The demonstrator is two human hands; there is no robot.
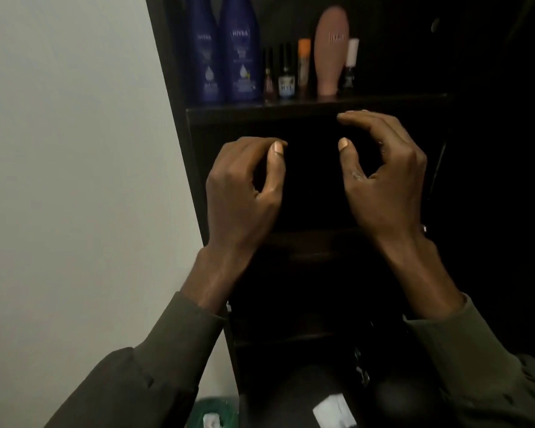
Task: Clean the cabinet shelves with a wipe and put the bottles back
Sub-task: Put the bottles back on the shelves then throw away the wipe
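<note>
Two blue bottles point(223, 54) stood at left end of upper shelf point(291, 107); small vials point(286, 75), orange-capped tube point(303, 64), pink bottle point(331, 50) in row to right of them on same shelf. Left hand point(244, 186) and right hand point(383, 180) hovered below shelf edge, fingers loosely curled, thumbs raised, grasping nothing. Cabinet interior below shelf too dark to read. No wipe identifiable.

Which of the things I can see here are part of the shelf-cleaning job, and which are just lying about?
Part of the job:
two blue Nivea bottles
pink Nivea bottle
small bottles between them
dark cabinet shelf
left hand and right hand, both holding nothing

Just lying about:
green object low by the wall
white paper-like item
</note>
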